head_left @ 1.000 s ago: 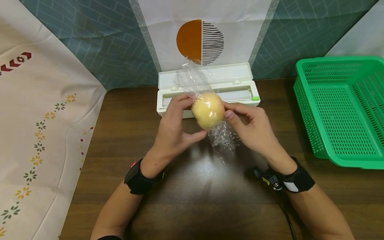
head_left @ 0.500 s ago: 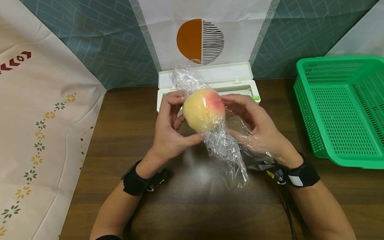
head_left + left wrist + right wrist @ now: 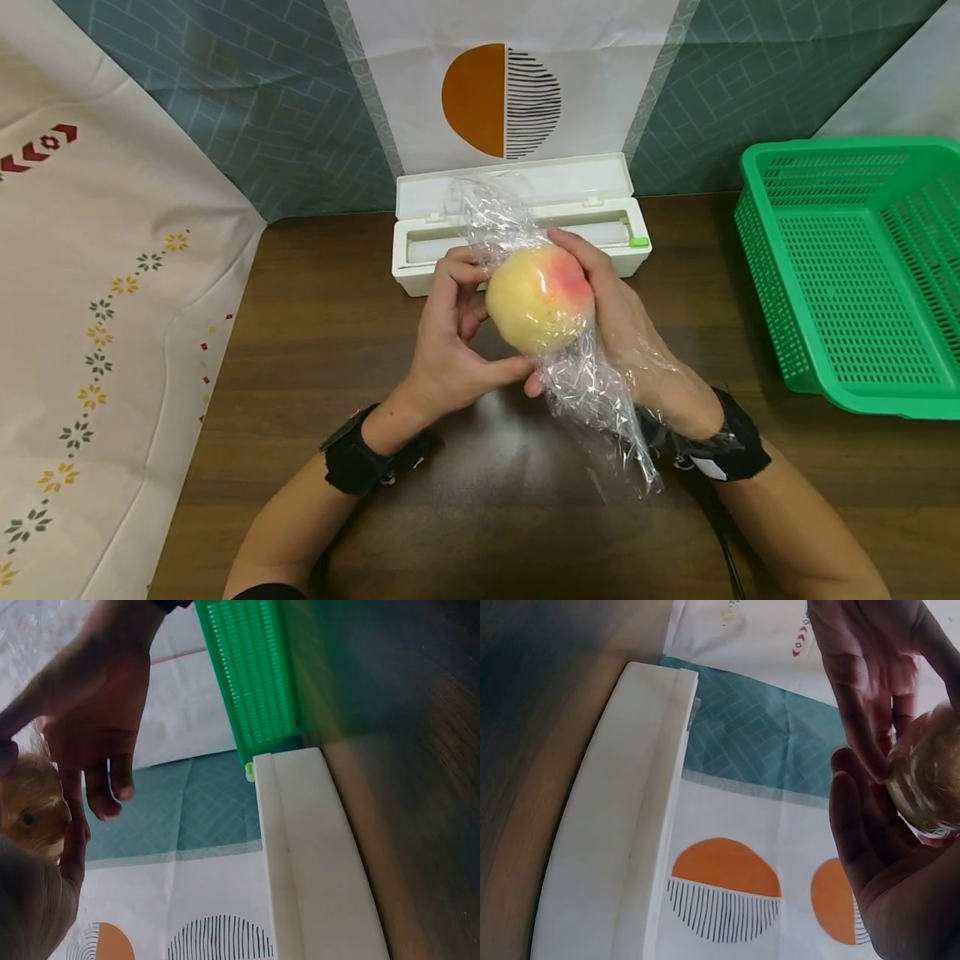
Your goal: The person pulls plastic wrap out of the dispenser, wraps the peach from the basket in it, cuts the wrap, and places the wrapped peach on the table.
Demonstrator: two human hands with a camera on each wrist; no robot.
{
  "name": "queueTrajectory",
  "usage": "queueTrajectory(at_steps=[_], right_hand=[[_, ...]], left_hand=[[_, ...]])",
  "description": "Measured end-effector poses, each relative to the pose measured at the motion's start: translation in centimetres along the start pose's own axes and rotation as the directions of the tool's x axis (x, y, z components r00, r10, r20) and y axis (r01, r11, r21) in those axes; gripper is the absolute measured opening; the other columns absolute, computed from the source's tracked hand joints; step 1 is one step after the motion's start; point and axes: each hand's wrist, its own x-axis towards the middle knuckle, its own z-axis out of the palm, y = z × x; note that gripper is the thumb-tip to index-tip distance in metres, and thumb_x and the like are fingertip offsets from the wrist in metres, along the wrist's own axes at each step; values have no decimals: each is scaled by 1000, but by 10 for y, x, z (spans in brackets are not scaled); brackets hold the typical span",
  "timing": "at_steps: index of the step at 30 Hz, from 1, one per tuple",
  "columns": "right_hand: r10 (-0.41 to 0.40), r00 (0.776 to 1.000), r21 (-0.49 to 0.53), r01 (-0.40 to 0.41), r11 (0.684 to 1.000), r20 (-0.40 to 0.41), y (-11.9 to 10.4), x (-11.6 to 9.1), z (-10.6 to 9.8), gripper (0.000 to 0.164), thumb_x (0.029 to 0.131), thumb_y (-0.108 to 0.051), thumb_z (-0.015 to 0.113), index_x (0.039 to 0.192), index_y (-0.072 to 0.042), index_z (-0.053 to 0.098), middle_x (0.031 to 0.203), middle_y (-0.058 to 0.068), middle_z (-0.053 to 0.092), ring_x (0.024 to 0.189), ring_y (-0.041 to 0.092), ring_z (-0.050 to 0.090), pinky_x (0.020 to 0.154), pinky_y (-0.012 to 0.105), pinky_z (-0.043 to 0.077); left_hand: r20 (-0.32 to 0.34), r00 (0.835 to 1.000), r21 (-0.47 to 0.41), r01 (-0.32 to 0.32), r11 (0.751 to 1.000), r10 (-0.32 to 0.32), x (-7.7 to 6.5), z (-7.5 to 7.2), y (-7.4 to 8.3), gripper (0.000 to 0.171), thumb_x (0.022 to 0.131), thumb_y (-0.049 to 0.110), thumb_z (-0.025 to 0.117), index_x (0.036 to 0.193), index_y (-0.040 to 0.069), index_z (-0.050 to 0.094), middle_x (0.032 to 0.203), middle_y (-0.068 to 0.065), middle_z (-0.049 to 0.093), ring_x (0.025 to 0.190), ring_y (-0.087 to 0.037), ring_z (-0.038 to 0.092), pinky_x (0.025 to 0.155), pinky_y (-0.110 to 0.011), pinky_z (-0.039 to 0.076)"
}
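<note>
A yellow peach [image 3: 536, 304] with a pink blush is held above the table between both hands, inside clear plastic wrap [image 3: 592, 400]. The loose ends of the wrap stick out crumpled, one toward the back and one toward the front right. My left hand [image 3: 457, 358] grips the peach's left side, its thumb at the lower edge. On the opposite side my right hand [image 3: 626, 325] curls round the fruit, with wrap lying over its wrist. In the right wrist view the peach [image 3: 930, 776] is partly cut off by the frame edge.
Behind the hands stands a white wrap dispenser box [image 3: 416, 282], lid raised, with a white roll [image 3: 600, 234] inside. A green plastic basket [image 3: 806, 367] stands at the right of the wooden table [image 3: 300, 333]. Patterned cloths hang at the back and left.
The peach has turned so its pink side shows, and it has come slightly right and nearer. My right hand has gone from pinching at its edge to cupping its side. The front wrap end extends farther.
</note>
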Motion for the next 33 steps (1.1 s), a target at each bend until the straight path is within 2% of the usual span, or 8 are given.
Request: queueTrajectory(at_steps=[2,3,8,13,17,22,26,33], right_hand=[[-120,992,-14,119,993,-32,8,0,1,115,50,-42,94,143,-8,36,134,4,50,114,18,51,99,41,42],[-234,970,-89,228,970,-62,13,-1,2,122,43,-35,97,142,-4,34,136,6,49,117,19,49,102,41,38],[-300,945,-96,289,952,-132,26,-3,2,91,54,-22,90,127,-1,41,125,9,57,110,20,53,98,35,41],[-387,908,-121,371,921,-158,32,-1,2,70,65,-28,82,116,2,43,116,16,61,102,24,56,94,33,43],[-400,897,-102,388,916,-186,33,-2,2,56,75,-30,75,114,2,50,112,15,64,97,22,58,91,29,44],[-401,899,-70,395,916,-175,25,-3,-1,85,66,-59,81,111,7,53,111,15,64,97,21,58,90,25,45],[-402,903,-48,399,916,-152,15,-2,-2,76,62,-44,84,108,9,52,106,13,65,95,20,59,85,26,47],[-409,891,-69,404,912,-195,16,1,2,75,77,-65,64,99,6,54,97,8,67,83,15,60,72,22,47]], left_hand=[[21,1000,15,0,1000,0,-1,0,0,77,47,-20,81,108,-19,34,121,-30,34,112,-33,49,86,-45,52],[34,999,23,-3,1000,2,-1,1,0,78,46,-20,82,108,-20,34,120,-32,34,112,-33,50,86,-45,52],[93,996,38,-21,999,17,-1,3,1,82,40,-19,86,105,-18,36,116,-33,36,109,-34,50,86,-43,52],[133,991,64,-27,998,18,0,3,3,81,39,-17,88,103,-17,38,113,-31,40,108,-32,51,87,-42,52],[162,987,101,-33,994,16,0,3,3,79,41,-14,89,102,-16,38,113,-29,41,106,-31,52,89,-40,51],[181,983,157,-63,986,34,0,5,2,73,47,-9,89,101,-14,39,113,-28,41,105,-30,51,88,-38,52],[184,982,190,-80,978,45,0,6,3,67,51,-9,85,100,-12,40,114,-28,42,105,-31,53,86,-38,53],[197,976,308,-152,939,93,-3,4,-2,62,58,1,85,102,-8,43,116,-24,45,110,-28,50,89,-34,51]])
